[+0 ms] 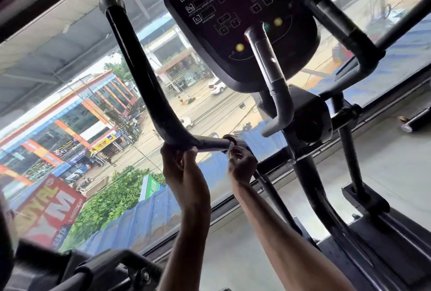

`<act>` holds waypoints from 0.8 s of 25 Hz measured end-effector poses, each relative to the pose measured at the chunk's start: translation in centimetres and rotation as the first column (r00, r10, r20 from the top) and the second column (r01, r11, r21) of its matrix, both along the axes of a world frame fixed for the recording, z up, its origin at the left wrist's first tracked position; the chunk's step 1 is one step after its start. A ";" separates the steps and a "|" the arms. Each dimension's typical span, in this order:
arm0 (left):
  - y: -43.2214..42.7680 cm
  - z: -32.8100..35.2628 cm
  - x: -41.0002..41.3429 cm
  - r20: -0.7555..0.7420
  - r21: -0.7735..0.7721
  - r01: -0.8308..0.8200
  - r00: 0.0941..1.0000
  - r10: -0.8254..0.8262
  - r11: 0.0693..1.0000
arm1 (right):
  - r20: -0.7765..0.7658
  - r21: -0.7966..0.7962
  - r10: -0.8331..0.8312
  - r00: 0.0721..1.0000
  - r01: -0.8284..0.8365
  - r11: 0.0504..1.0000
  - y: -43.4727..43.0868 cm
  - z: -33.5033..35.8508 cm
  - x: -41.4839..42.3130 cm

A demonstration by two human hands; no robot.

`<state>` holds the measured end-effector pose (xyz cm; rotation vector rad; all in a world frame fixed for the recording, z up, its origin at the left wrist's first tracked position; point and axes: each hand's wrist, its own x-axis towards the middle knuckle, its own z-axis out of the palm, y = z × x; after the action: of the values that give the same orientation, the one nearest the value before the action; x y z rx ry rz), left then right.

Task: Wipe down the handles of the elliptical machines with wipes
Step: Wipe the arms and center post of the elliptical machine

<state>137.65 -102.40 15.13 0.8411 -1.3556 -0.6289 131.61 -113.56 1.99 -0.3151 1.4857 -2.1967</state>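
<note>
Head view, looking up from below the elliptical. Nearest the camera, at 7 o'clock, lies the dark frame of another machine [112, 267]; both forearms rise from 6 o'clock toward the centre of the picture. The left hand [180, 164] is curled around the bend of the curved black handle [140, 76] and steadies it from beneath. Just beside it, toward 3 o'clock, the right hand [241, 166] pinches a white wipe [230, 148] against the short, paler horizontal run of that handle, close to its pivot joint; only a sliver of the wipe shows between the fingers and the bar. From the bend the handle climbs to its capped end at 11 o'clock. Behind it stand the grey fixed grip [275, 85], the console [233, 11] at 1 o'clock, and a second black handle [338, 18] at 2 o'clock. Farthest is the window [70, 57], with a street and shopfronts beyond. To do this step well, the wipe should probably wrap the whole way round the tube and travel its full length with firm, overlapping strokes, while the bracing hand shifts so that the patch under its palm is not missed.
</note>
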 end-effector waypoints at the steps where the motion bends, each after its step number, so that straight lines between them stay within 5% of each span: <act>1: 0.0 0.0 0.0 0.001 0.001 -0.004 1.000 0.004 1.000 | -0.018 0.019 -0.003 1.000 0.003 1.000 -0.1 0.1 -0.3; 8: -0.8 -0.3 0.6 -0.029 0.017 0.015 0.999 -0.014 1.000 | -0.191 -0.089 0.057 0.980 -0.076 0.993 1.2 0.4 -1.7; 12: -0.8 -0.3 0.5 -0.054 0.018 0.013 0.998 -0.012 1.000 | -0.475 -0.174 -0.066 0.878 -0.020 0.985 2.8 1.1 -1.5; 17: -1.0 -0.3 0.6 -0.031 0.024 -0.003 1.000 0.004 1.000 | -0.452 0.080 0.154 0.878 -0.132 0.988 0.3 0.9 -3.8; 20: -0.7 -0.4 0.3 -0.008 0.026 -0.041 0.999 0.042 0.999 | -0.580 -0.105 0.059 0.813 -0.146 0.984 2.7 2.1 -3.5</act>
<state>137.92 -103.13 14.73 0.8842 -1.3219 -0.6179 128.09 -110.84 4.11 -1.1753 1.5422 -2.2292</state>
